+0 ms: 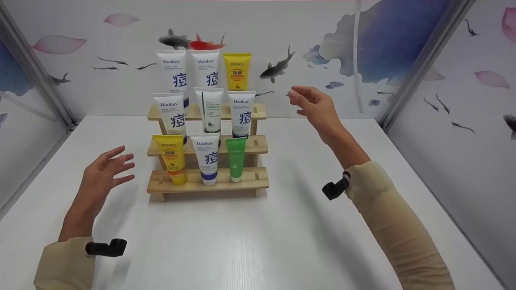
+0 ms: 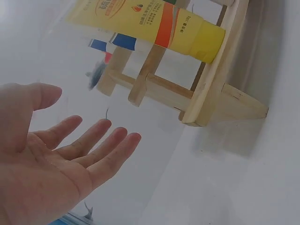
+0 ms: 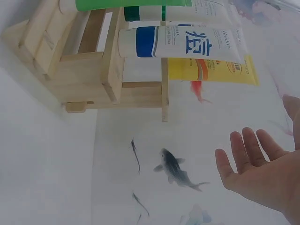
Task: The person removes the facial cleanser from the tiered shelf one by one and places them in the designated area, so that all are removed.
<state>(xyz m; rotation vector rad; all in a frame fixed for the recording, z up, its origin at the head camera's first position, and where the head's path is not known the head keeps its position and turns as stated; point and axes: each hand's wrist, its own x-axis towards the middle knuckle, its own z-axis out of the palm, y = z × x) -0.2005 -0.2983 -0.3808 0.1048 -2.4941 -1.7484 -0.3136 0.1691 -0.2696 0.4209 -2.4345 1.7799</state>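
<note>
A three-tier wooden rack (image 1: 207, 187) stands on the white table with several squeeze tubes upright on it. On the bottom tier are a yellow tube (image 1: 173, 159), a white and blue tube (image 1: 208, 159) and a small green tube (image 1: 236, 160). The middle tier bears two white and blue tubes and a white tube with a dark green line (image 1: 210, 108). At the top, a yellow tube (image 1: 237, 71) stands right of two white ones. My left hand (image 1: 105, 171) hovers left of the rack, fingers spread and holding nothing. Right of the top tier, my right hand (image 1: 316, 106) is raised, fingers relaxed, holding nothing.
White panels with painted fish and petals rise behind the table (image 1: 225, 249) and at both sides. Grey metal posts (image 1: 427, 60) mark the corners. A black wrist camera (image 1: 335, 189) sits on the right sleeve, another (image 1: 107, 247) on the left.
</note>
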